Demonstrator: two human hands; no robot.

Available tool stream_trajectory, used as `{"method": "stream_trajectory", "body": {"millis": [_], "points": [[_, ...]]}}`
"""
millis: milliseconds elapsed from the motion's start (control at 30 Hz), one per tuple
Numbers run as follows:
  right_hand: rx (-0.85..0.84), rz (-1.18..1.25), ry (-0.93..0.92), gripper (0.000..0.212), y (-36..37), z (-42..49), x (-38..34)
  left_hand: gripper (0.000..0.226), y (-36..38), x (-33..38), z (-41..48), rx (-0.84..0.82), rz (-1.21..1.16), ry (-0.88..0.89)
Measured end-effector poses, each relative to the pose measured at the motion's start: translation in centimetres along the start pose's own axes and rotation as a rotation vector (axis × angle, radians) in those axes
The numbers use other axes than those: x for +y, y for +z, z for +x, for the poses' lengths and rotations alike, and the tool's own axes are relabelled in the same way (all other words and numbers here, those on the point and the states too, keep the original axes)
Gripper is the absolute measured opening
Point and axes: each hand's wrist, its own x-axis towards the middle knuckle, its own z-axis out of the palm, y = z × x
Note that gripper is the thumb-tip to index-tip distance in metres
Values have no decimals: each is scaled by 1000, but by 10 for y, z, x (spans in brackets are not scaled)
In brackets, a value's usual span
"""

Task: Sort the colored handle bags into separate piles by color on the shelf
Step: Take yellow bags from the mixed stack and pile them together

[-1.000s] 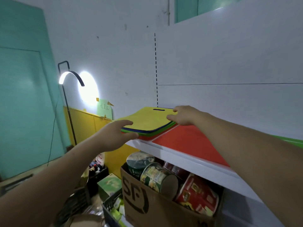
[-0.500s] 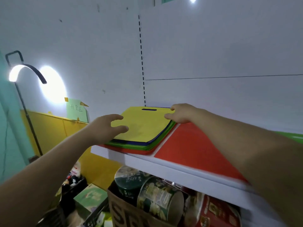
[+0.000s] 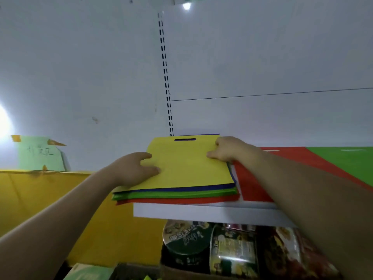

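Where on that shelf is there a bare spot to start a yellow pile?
Hardly anywhere. Only a thin white strip of shelf shows between the mixed stack and the red bag. The green bag adjoins the red one; the stack fills the left end.

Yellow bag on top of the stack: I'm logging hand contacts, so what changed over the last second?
The left hand slid from the stack's near corner further along the left edge of the flat yellow handle bag, fingers now lying on top. The right hand kept holding its far right corner; the blue, green and red bags beneath stayed stacked.
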Motion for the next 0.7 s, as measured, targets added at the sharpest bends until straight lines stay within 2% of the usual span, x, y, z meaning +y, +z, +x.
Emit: {"method": "stream_trajectory", "body": {"millis": [100,333,467,600,700], "points": [[50,48,72,52,4,-4,-9,73,7,-7,4,-80,-13,24],[203,271,188,63,16,-13,-11,74,10,-8,6,-66,29,58],[339,360,123,53,20,-12,-8,73,11,-6,4,-55,33,58],[402,399,40,52,20,-15,-4,72,11,-3,-3,-56,6,46],[448,344,-26,52,20,-16,-1,73,9,0,-5,-57,-28,19]]}}
